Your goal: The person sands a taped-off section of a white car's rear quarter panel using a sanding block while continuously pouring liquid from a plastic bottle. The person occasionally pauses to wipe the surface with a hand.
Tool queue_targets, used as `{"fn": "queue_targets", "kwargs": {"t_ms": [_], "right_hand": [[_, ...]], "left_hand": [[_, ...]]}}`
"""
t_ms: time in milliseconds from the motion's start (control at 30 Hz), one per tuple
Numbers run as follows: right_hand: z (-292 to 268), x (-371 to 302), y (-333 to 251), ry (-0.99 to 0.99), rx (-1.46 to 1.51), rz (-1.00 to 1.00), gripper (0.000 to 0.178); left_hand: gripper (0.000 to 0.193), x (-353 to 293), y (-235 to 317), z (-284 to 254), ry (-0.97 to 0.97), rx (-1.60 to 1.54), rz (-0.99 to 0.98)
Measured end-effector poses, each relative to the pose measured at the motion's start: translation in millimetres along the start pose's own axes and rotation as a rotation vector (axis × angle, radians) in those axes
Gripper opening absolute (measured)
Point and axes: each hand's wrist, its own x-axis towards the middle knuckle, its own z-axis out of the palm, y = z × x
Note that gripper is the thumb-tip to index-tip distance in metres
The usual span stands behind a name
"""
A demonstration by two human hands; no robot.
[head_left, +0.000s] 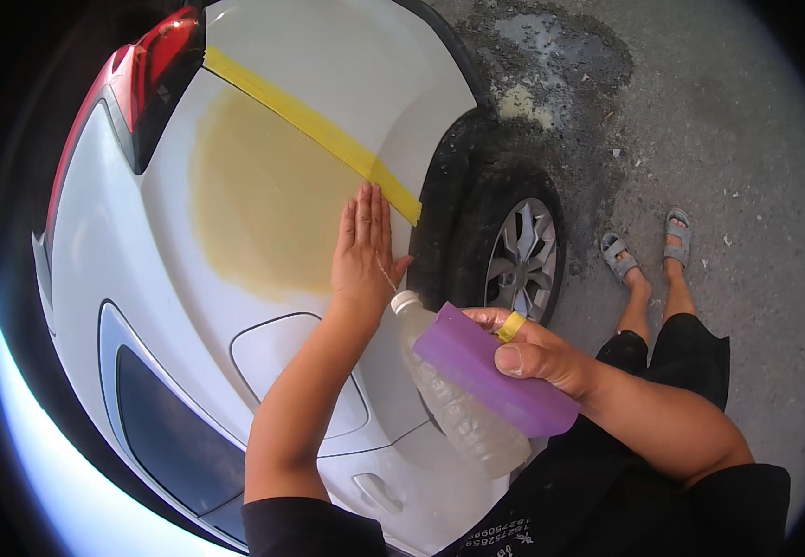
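My left hand (365,241) lies flat on the white car panel, fingers stretched and held together, at the right edge of a tan filler patch (254,195). Its fingertips come close to a strip of yellow masking tape (300,116). My right hand (541,360) grips a clear plastic bottle (467,413) together with a purple flat pad (490,376), which lies against the bottle's side. From the bottle's white cap a thin stream of water runs onto the left hand. Yellow tape wraps one right finger. The fingers behind the pad are hidden.
A rear wheel (520,260) in its black arch sits right of the panel. The fuel flap (300,362), a side window (175,427) and a red tail light (156,70) surround the work area. Wet, stained ground (560,65) lies beyond; my sandalled feet (648,249) stand at right.
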Motion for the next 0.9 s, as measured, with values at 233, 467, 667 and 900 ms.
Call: {"fn": "queue_targets", "kwargs": {"t_ms": [233,467,667,900], "right_hand": [[9.5,-0.1,20.4,-0.016,-0.002,0.072,0.085],[18.6,2.9,13.3,-0.051,-0.004,0.064,0.092],[19.7,0.3,-1.6,-0.032,0.0,0.028,0.095],[20.5,-3.4,3.8,-0.013,0.056,0.09,0.092]], "left_hand": [[0.082,-106.4,18.4,27.5,0.0,0.045,0.028],[0.079,-108.6,3.8,32.0,0.084,-0.118,0.026],[0.082,13.3,-29.0,-9.6,0.093,-0.168,-0.111],[0.085,-42.6,-4.4,9.6,0.051,-0.145,-0.017]]}}
